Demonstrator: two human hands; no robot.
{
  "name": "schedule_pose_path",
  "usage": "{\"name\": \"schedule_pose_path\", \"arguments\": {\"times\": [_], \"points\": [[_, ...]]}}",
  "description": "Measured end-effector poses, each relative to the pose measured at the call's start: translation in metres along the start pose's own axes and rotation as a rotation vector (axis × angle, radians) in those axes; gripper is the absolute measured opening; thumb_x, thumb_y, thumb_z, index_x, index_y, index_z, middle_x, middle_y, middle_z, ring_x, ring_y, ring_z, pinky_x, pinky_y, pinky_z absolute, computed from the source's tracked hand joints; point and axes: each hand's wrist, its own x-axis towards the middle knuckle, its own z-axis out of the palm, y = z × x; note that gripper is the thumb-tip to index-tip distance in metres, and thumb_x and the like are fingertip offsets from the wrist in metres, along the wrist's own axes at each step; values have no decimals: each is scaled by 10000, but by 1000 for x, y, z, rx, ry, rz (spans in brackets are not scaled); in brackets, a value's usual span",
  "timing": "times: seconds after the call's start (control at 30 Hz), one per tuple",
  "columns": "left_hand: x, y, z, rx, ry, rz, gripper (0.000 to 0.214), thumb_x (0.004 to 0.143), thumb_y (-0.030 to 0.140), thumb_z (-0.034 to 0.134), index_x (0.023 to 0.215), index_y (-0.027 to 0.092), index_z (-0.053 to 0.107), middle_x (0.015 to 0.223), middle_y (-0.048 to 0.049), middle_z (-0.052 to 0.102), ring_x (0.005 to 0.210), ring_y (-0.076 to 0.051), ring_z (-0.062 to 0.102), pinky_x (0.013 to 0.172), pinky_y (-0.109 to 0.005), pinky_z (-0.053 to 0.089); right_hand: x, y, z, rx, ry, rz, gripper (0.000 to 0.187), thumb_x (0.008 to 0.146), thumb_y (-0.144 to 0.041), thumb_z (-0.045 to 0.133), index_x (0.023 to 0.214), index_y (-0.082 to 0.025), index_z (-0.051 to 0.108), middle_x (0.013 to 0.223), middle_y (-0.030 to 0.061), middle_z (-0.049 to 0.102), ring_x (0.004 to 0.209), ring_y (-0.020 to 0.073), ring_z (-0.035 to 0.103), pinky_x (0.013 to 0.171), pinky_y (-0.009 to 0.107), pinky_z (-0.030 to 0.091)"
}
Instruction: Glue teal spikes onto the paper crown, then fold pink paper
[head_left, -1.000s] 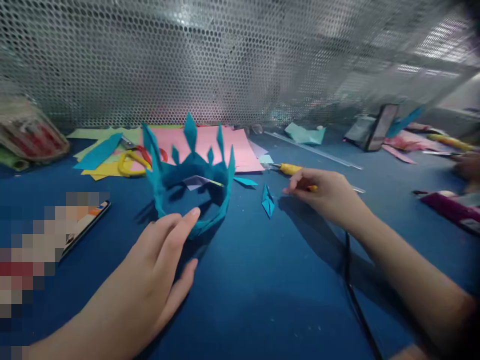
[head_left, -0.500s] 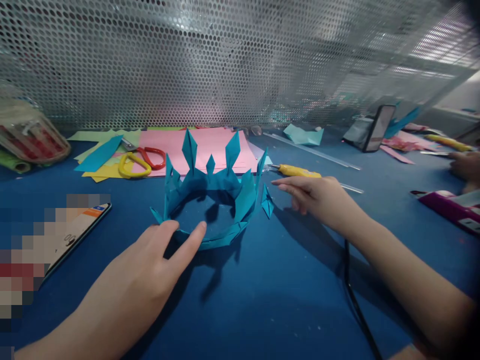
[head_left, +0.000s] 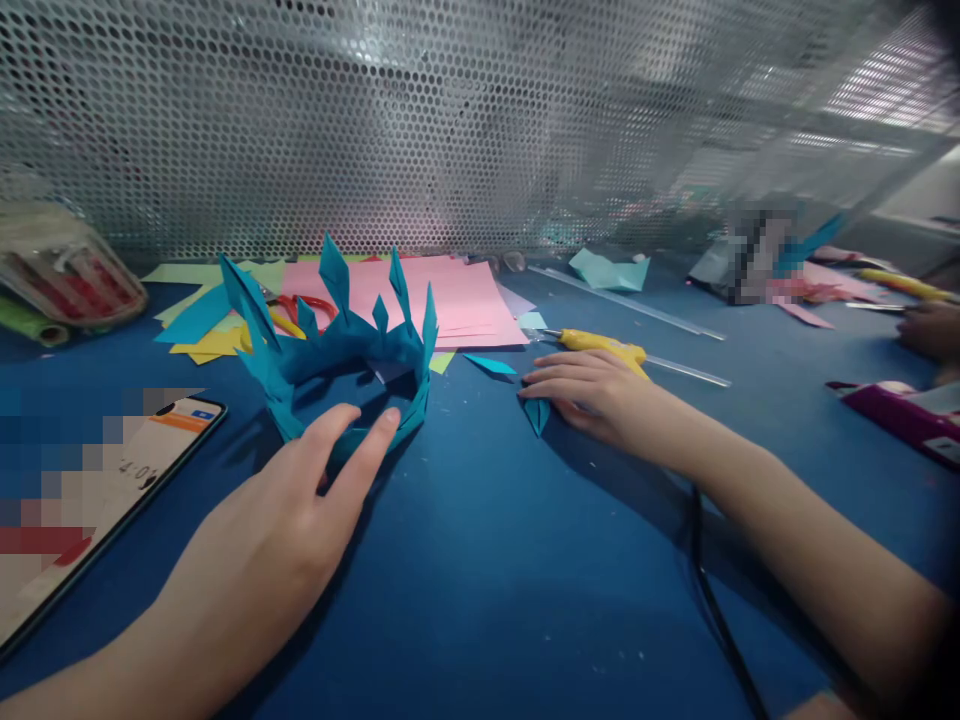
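A blue paper crown [head_left: 351, 345] with pointed diamond spikes stands on the blue table [head_left: 480, 560], left of the middle. My left hand [head_left: 289, 520] grips its near rim, the thumb and fingers on either side of the band. To the right, my right hand [head_left: 600, 395] is low over the table with its fingers closed on a small folded blue paper diamond [head_left: 537, 416]; the fingertips cover its upper part. A second blue paper diamond [head_left: 489, 365] lies flat between the crown and my right hand.
Behind lie a yellow glue gun [head_left: 600, 345], clear glue sticks [head_left: 630, 305], pink paper sheets [head_left: 457, 300] and partly hidden scissors [head_left: 319, 308]. A phone [head_left: 142, 470] and plastic jar [head_left: 67, 265] are left. Far right are a purple item [head_left: 892, 410] and another person's hand [head_left: 930, 330].
The crown has moved left and turned in my left hand, uncovering the second diamond. My right hand has come down and left onto the small paper diamond.
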Motion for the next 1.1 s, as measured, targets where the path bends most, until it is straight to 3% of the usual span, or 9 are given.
{"name": "schedule_pose_path", "arguments": {"times": [0.13, 0.23, 0.37, 0.5, 0.67, 0.77, 0.87, 1.0, 1.1], "points": [[4, 5, -3, -95, 135, 21, 362, 953, 75, 440, 1315, 63, 466, 1249, -223, 498, 861, -231, 656, 593, -308, 570, 2, -2, -6, 1, 40, 9, 183, 935, -263, 489, 981, -231, 663, 1106, 68, 702, 1130, 253, 613, 1003, 457, 457], [4, 9, -8, -251, 209, 75, 262, 973, 84, 440, 1222, 62, 515, 1182, -162, 471, 936, -183, 611, 765, -262, 553, 3, -10, -11, 15, 67, 26, 128, 923, -278, 507, 892, -231, 623, 1016, 60, 708, 1023, 239, 650, 931, 419, 495], [0, 15, -9, -498, 86, 45, 296, 1006, 129, 397, 1290, 136, 478, 1197, -90, 537, 1091, -146, 586, 932, -192, 480, 4, -22, -11, 33, 115, 82, 150, 945, -295, 491, 956, -236, 628, 955, 42, 721, 888, 203, 682, 803, 351, 540], [-4, 20, -7, -586, 6, 71, 290, 1015, 170, 365, 1260, 214, 514, 1137, -27, 670, 1001, -125, 660, 900, -192, 504, 6, -22, -3, 11, 153, 144, 372, 922, -354, 562, 1256, -191, 587, 1230, 129, 653, 1129, 295, 616, 946, 477, 497], [-7, 19, -11, -680, -115, 115, 311, 994, 153, 384, 1231, 256, 557, 1152, -15, 693, 1012, -144, 670, 916, -225, 518, 8, -17, 5, 41, 147, 174, 172, 933, -320, 541, 961, -199, 660, 950, 84, 711, 884, 248, 684, 800, 413, 563], [-5, 19, -14, -873, -260, -42, 351, 946, 171, 459, 1261, 308, 535, 1105, 9, 686, 977, -120, 672, 864, -181, 529, 9, -31, 0, 65, 195, 143, 98, 940, -257, 527, 941, -215, 615, 889, 51, 719, 798, 211, 692, 692, 339, 566], [1, 21, -16, -1134, -388, -303, 379, 904, 225, 523, 1269, 324, 515, 975, 32, 683, 792, -98, 669, 734, -167, 547, 10, -55, -8, 82, 261, 51, 90, 944, -199, 518, 937, -235, 600, 893, 36, 727, 803, 189, 693, 720, 313, 547], [8, 25, -14, -1479, -446, -593, 347, 863, 346, 547, 1191, 232, 562, 986, -31, 703, 744, -130, 666, 701, -225, 564, 9, -83, -11, 81, 366, -248, 122, 947, -128, 512, 944, -213, 600, 858, 49, 725, 753, 166, 674, 675, 294, 504], [10, 26, -10, -1547, -463, -720, 344, 838, 386, 558, 1123, 198, 604, 935, -46, 716, 742, -156, 690, 706, -250, 569, 8, -96, -5, 66, 420, -418, 113, 942, -96, 520, 965, -150, 617, 848, 78, 732, 740, 164, 656, 636, 293, 482]]}}
